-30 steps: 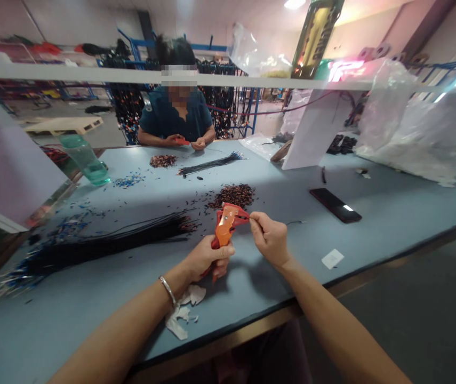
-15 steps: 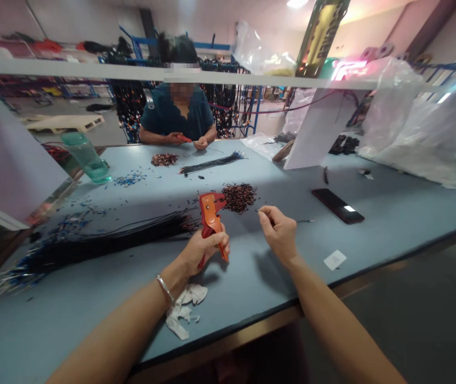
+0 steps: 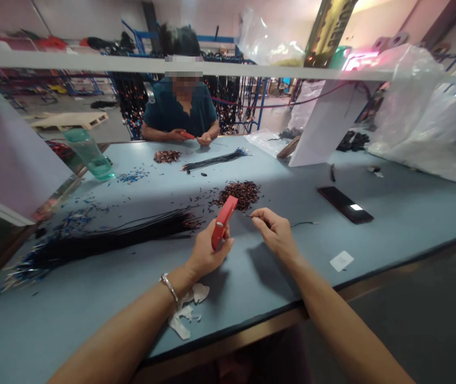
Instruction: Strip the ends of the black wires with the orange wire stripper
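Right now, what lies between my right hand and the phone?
The head view shows a thin dark wire extending from your right hand toward the phone, over the tabletop.

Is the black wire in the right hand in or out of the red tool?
Out: the right hand pinches the black wire, its short end apart from the red tool, with tabletop showing between them.

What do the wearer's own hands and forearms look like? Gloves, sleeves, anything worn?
Left hand and right hand are both ungloved. No sleeve shows on the left forearm or the right forearm. A shiny, silver-coloured bracelet, a narrow band, circles the left wrist; nothing shows on the right one. No cables or markings visible.
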Action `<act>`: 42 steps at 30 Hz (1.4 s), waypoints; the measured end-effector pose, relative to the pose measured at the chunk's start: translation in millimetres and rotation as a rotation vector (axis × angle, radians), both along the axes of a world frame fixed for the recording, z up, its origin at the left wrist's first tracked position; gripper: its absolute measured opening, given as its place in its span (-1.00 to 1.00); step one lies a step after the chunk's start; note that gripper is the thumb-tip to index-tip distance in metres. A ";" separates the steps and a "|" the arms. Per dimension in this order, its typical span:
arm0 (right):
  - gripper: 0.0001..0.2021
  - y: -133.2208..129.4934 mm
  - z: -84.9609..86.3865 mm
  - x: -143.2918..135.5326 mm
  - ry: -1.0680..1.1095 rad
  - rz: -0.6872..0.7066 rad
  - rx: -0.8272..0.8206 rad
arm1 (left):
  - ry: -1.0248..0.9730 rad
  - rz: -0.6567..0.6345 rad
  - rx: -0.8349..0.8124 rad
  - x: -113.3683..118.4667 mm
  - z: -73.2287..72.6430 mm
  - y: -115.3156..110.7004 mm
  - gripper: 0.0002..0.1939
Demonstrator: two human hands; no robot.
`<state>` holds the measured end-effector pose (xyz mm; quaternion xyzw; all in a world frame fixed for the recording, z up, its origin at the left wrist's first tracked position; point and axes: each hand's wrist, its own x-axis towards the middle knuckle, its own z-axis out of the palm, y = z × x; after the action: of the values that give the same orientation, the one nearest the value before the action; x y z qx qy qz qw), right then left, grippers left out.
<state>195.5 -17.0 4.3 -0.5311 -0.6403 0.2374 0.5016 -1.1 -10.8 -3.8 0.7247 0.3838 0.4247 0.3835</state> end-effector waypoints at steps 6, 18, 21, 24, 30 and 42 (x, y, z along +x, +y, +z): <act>-0.82 2.3 -0.6 0.1 0.249 0.058 -0.117 | 0.151 0.130 0.212 -0.2 -4.3 0.8 -0.68; -0.86 -1.3 0.9 -7.1 0.636 0.211 -0.387 | 0.604 0.072 0.573 4.1 -4.4 0.0 -0.72; -0.88 -3.0 1.3 -7.5 0.640 0.280 -0.405 | 0.646 0.064 0.614 4.3 -4.0 -0.4 -0.73; -0.90 -4.1 0.4 -6.2 0.622 0.351 -0.426 | 0.669 0.076 0.630 4.2 -4.9 0.0 -0.73; -0.87 -4.6 -0.8 -5.0 0.593 0.381 -0.435 | 0.684 0.105 0.638 3.7 -6.7 0.4 -0.69; -0.87 -5.1 -1.4 -6.6 0.561 0.390 -0.432 | 0.703 0.119 0.640 4.5 -5.2 -0.3 -0.70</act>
<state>188.8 -22.2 2.9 -0.4074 -0.5028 0.5930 0.4791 3.4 -11.1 -8.9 0.8828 0.3811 0.2719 -0.0372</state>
